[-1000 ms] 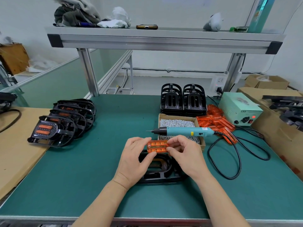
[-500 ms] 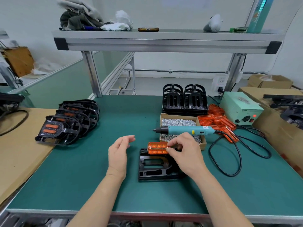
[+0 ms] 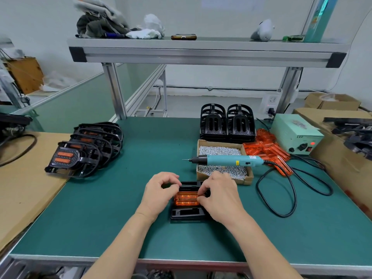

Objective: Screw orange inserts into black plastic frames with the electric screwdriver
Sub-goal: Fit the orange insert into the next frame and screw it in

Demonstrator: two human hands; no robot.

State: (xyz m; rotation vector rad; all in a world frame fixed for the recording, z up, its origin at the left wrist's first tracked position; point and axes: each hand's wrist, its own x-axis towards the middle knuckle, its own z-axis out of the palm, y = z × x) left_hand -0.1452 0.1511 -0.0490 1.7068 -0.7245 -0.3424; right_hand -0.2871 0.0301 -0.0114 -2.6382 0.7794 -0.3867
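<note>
The work is, I judge, somewhere in the middle. At 10 o'clock from the hands, a row of black frames with orange inserts already fitted (image 3: 80, 150) lies on the green surface (image 3: 100, 208). At 1 o'clock stand a stack of empty black frames (image 3: 227, 123) and a heap of loose orange inserts (image 3: 269, 150). The current black plastic frame (image 3: 188, 215) lies flat near the front edge, with a translucent orange plastic insert (image 3: 186, 198) resting in it. The right hand (image 3: 219, 196) pinches the insert's right end with curled fingers (image 3: 201, 193). The left hand (image 3: 159, 190) has its fingers curled at the frame's far left corner, but I cannot tell if they really grip. The teal electric screwdriver (image 3: 227, 159) lies unheld across the cardboard box of small silver screws (image 3: 248, 179), so this piece is not yet screwed.
</note>
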